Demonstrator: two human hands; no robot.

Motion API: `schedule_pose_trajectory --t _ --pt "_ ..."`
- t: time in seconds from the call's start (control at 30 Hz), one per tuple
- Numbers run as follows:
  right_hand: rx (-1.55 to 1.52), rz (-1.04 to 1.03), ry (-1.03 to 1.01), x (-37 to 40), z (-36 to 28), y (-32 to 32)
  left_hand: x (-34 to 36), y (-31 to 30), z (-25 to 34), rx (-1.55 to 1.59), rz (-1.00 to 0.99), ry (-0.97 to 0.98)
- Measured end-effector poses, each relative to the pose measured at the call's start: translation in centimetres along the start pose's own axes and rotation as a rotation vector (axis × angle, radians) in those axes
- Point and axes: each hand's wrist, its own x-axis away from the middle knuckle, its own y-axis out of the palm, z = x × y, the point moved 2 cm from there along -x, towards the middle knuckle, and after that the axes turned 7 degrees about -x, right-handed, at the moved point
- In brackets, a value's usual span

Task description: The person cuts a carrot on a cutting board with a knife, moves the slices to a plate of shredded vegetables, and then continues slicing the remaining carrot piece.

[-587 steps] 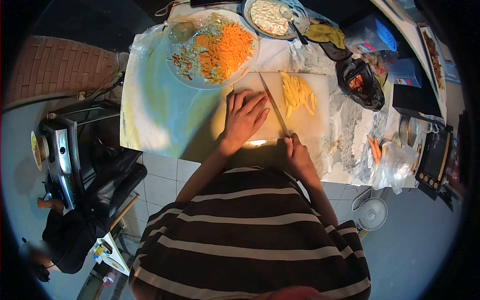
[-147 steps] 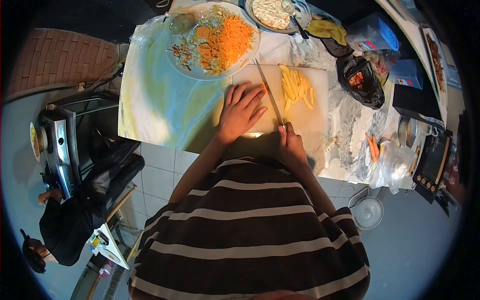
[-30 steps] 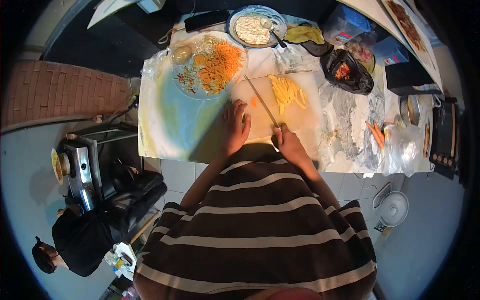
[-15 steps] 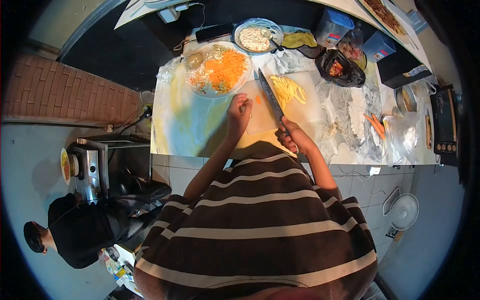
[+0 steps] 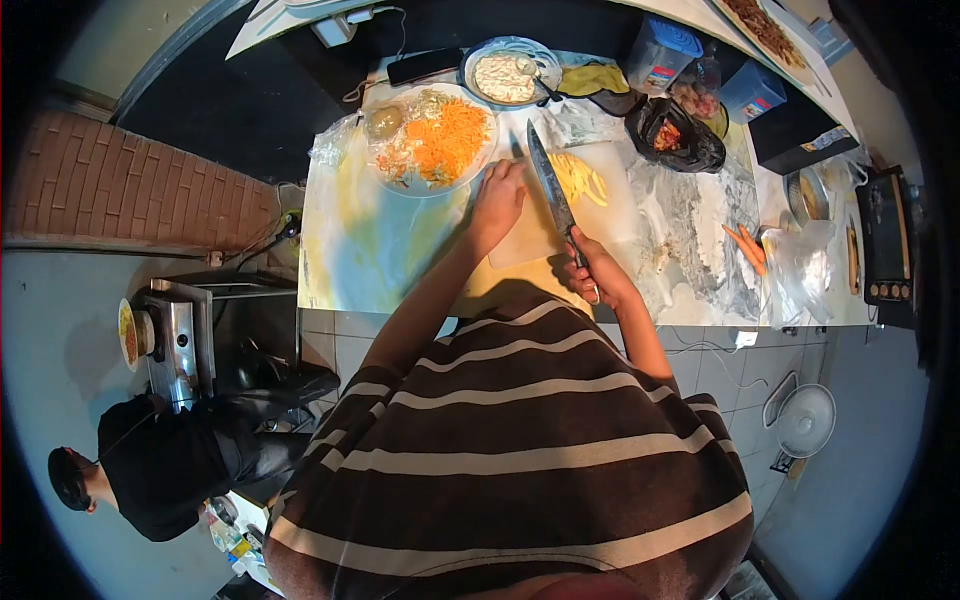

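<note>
My right hand (image 5: 603, 270) grips the handle of a large kitchen knife (image 5: 549, 180), its dark blade pointing away from me over the white cutting board (image 5: 525, 243). Pale yellow strips (image 5: 580, 180) lie in a pile on the board, just right of the blade. My left hand (image 5: 498, 205) rests at the board's left side, back of the hand up, fingers bent together; anything beneath them is hidden. Beyond it to the left is a large plate (image 5: 398, 190) heaped with shredded carrot (image 5: 446, 140) and other pale shreds, with a round brownish item (image 5: 384, 122) on it.
At the back stand a bowl of creamy white mix (image 5: 505, 80), a yellow cloth (image 5: 592, 80), a blue-lidded container (image 5: 664, 52) and a black plastic bag (image 5: 680, 150). Carrots (image 5: 745, 248) lie at right. A person in black (image 5: 165, 465) is at lower left, near a stove (image 5: 178, 340).
My left hand has moved away from me and turned palm down onto the board's left side, covering the small orange piece there. The knife has shifted slightly and stands more upright in view.
</note>
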Motion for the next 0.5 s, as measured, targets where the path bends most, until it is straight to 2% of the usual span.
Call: schedule_pose_trajectory --t 0.07,0.17,0.3,0.5 --pt "-0.029 -0.006 -0.001 -0.1 0.1 -0.1 -0.5 0.0 0.0 -0.036 -0.150 0.096" --pt "-0.066 0.041 0.020 -0.1 0.1 -0.5 -1.1 0.4 -0.6 -0.001 -0.259 0.186" --pt "-0.125 0.043 0.028 0.3 0.6 -1.4 -1.1 0.6 -0.9 0.011 -0.299 0.167" --pt "-0.177 0.052 0.025 0.0 1.0 -2.4 -1.3 -0.2 -1.1 -0.058 -0.391 0.270"
